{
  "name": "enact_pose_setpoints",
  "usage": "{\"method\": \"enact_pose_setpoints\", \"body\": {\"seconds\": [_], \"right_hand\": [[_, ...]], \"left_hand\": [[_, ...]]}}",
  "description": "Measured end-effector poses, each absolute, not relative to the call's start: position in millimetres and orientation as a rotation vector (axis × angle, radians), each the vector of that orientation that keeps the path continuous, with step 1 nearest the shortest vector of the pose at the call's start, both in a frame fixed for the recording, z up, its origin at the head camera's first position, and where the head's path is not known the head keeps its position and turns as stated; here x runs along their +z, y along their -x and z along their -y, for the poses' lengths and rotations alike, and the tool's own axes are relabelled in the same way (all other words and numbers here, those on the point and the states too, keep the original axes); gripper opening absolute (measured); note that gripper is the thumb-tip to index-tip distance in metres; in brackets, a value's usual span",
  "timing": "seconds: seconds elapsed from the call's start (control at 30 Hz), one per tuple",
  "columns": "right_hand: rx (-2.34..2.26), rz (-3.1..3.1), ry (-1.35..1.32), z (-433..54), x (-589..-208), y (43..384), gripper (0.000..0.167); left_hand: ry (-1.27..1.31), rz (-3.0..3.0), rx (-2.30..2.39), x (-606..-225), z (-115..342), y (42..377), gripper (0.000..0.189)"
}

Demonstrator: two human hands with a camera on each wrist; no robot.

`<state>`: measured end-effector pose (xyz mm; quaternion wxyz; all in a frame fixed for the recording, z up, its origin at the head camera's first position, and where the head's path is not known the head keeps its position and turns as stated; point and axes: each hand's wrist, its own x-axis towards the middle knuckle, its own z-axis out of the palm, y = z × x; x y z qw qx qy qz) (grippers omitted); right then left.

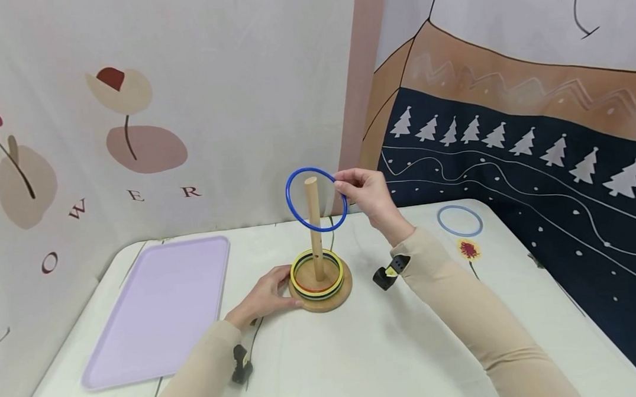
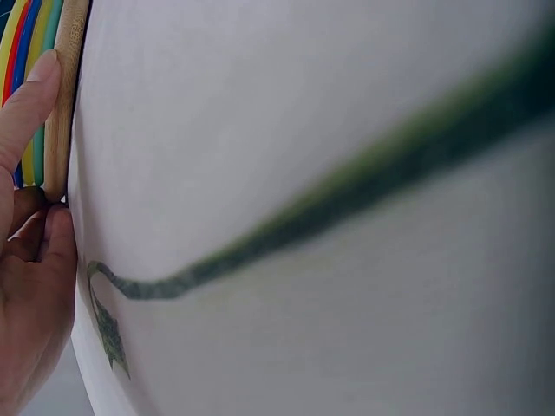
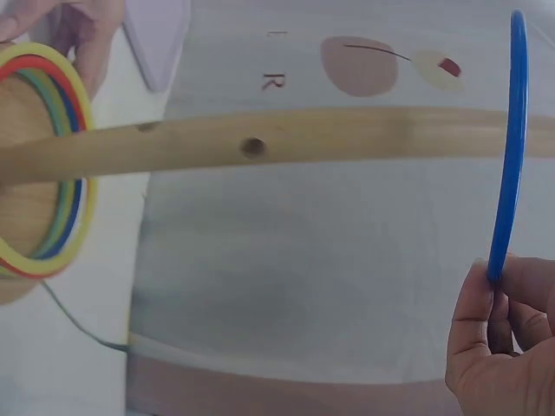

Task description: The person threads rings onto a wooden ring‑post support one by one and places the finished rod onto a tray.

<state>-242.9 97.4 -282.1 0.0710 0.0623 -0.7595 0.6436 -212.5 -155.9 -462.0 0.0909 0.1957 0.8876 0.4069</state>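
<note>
Nearest, two sleeves [image 1: 478, 319] reach across the surface [image 1: 357, 362]; the left hand [image 1: 269, 292] grips the base [image 1: 322, 305] and the right hand [image 1: 371, 193] pinches the blue ring [image 3: 514, 143] by the peg's [image 1: 317, 246] top, toward the far edge. Whether it encircles the peg I cannot tell; holding it level and the base braced should avoid snagging.

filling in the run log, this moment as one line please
right hand: pinches blue ring at upper post | left hand: grips base | other rings: stacked on base
</note>
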Motion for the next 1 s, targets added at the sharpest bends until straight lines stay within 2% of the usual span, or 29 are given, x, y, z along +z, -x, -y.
{"method": "enact_pose_setpoints", "body": {"seconds": [0.53,1.0], "right_hand": [[1.870,2.497,0.040,-87,-352,250,0.017],[1.566,2.672,-0.062,-74,-396,245,0.010]], "left_hand": [[-0.602,-2.604,1.233,-455,155,212,0.084],[-0.605,-2.580,1.273,-456,156,209,0.085]]}}
